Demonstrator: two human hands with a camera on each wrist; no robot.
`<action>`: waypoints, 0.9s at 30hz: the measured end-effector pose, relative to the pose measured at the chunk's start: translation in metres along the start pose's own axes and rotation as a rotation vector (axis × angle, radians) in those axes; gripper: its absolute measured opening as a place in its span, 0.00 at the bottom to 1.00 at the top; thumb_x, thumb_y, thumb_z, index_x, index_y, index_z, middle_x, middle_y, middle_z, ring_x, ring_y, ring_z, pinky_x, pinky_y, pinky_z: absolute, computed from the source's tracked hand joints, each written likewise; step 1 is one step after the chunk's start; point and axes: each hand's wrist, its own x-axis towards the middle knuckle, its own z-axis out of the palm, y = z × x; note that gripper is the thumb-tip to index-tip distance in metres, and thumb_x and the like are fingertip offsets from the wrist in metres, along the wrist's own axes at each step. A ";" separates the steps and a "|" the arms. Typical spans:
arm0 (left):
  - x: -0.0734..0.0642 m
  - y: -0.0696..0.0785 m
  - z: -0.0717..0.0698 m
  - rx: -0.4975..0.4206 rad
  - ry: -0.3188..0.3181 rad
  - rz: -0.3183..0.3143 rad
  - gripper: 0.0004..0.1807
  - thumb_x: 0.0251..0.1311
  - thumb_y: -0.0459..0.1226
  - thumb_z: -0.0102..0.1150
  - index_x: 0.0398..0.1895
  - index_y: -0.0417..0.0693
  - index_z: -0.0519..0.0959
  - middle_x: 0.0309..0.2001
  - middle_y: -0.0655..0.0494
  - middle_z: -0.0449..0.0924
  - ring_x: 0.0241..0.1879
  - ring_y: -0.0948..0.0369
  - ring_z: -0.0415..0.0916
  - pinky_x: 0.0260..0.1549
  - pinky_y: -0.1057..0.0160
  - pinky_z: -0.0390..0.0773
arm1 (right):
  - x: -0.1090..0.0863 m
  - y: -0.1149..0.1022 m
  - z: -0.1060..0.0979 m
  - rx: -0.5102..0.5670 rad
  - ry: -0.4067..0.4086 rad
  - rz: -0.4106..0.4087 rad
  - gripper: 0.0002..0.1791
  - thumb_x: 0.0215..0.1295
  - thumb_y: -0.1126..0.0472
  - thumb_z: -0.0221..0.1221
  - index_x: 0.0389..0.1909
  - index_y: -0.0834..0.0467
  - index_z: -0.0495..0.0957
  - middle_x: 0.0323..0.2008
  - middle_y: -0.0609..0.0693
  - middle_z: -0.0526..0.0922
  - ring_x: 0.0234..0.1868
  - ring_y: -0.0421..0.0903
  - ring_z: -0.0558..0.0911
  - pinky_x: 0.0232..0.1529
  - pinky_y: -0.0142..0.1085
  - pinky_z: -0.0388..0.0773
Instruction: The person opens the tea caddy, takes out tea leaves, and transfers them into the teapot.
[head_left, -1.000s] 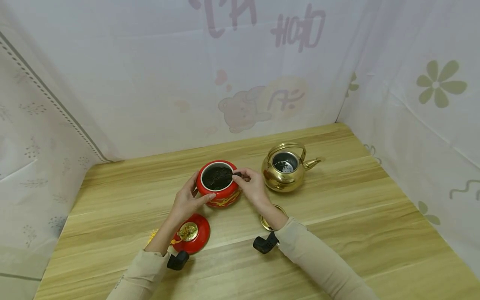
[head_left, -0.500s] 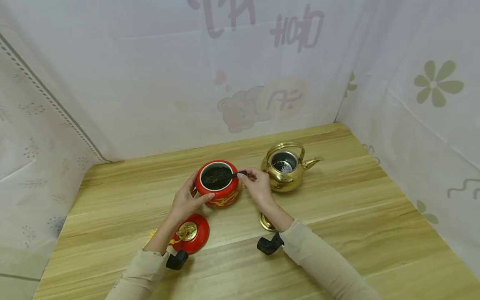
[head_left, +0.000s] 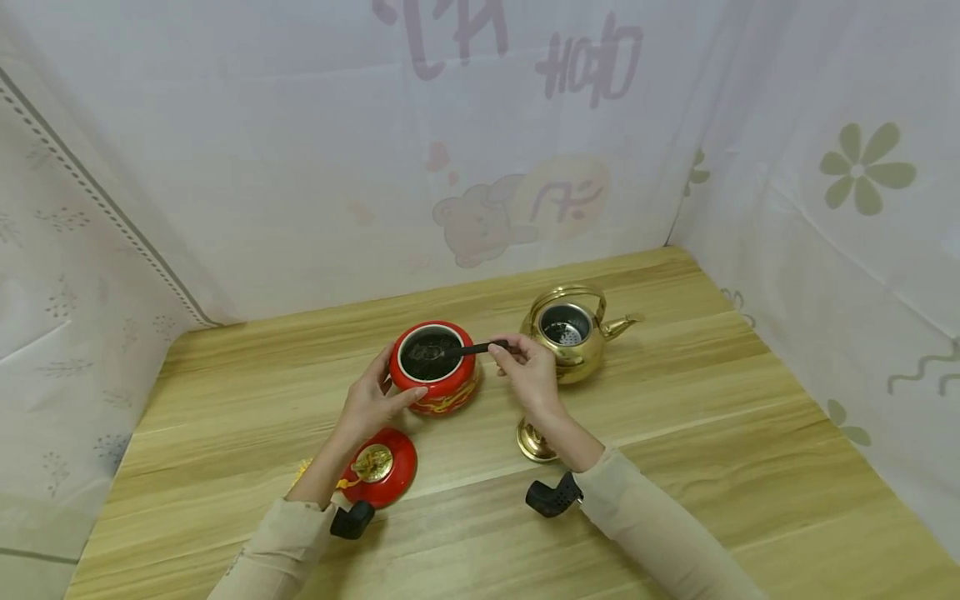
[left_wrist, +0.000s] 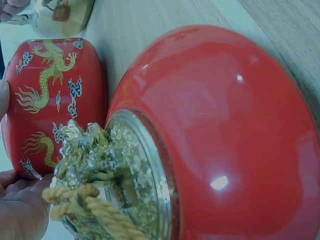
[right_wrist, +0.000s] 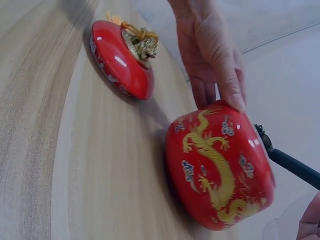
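Centrally in frame, left hand, fingers gripping round, glossy red dragon-patterned pot, right hand, fingers pinching slim black-handled utensil.

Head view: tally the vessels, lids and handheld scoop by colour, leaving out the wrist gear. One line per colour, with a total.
Red: 2 (jar, red lid)
Gold: 2 (kettle, gold lid, partly hidden)
Black: 1 (scoop)
Total: 5
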 end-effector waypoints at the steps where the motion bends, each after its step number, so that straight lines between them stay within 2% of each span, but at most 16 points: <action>1: 0.000 0.000 0.000 0.004 -0.002 0.000 0.50 0.54 0.37 0.66 0.74 0.40 0.45 0.73 0.42 0.49 0.72 0.49 0.49 0.66 0.52 0.59 | -0.001 -0.002 -0.002 0.007 0.001 -0.002 0.11 0.60 0.67 0.62 0.41 0.69 0.80 0.29 0.48 0.80 0.23 0.36 0.76 0.26 0.26 0.76; 14: 0.000 0.002 -0.002 0.125 0.001 -0.029 0.52 0.53 0.41 0.68 0.74 0.40 0.45 0.73 0.42 0.47 0.72 0.46 0.47 0.66 0.47 0.57 | -0.017 -0.030 -0.030 0.114 0.011 -0.024 0.11 0.61 0.68 0.60 0.44 0.69 0.78 0.28 0.46 0.76 0.26 0.38 0.74 0.29 0.26 0.75; 20: 0.001 0.011 -0.003 0.198 0.029 -0.059 0.54 0.51 0.46 0.69 0.75 0.45 0.44 0.74 0.42 0.46 0.69 0.41 0.50 0.65 0.45 0.59 | -0.024 -0.041 -0.051 0.157 0.025 -0.088 0.10 0.60 0.68 0.61 0.42 0.69 0.78 0.29 0.47 0.79 0.25 0.38 0.74 0.28 0.25 0.75; 22: 0.002 0.016 -0.002 0.202 0.039 -0.048 0.54 0.51 0.46 0.69 0.74 0.45 0.45 0.73 0.42 0.47 0.69 0.40 0.52 0.64 0.45 0.60 | -0.026 -0.045 -0.060 0.181 0.035 -0.102 0.10 0.60 0.68 0.61 0.41 0.67 0.79 0.29 0.48 0.79 0.26 0.37 0.74 0.27 0.24 0.75; 27: 0.005 0.034 0.006 0.190 0.073 0.080 0.52 0.50 0.44 0.70 0.74 0.43 0.49 0.71 0.42 0.54 0.68 0.46 0.56 0.65 0.48 0.61 | -0.028 -0.052 -0.087 0.189 0.081 -0.130 0.08 0.61 0.68 0.60 0.40 0.65 0.79 0.29 0.47 0.77 0.27 0.38 0.74 0.29 0.25 0.76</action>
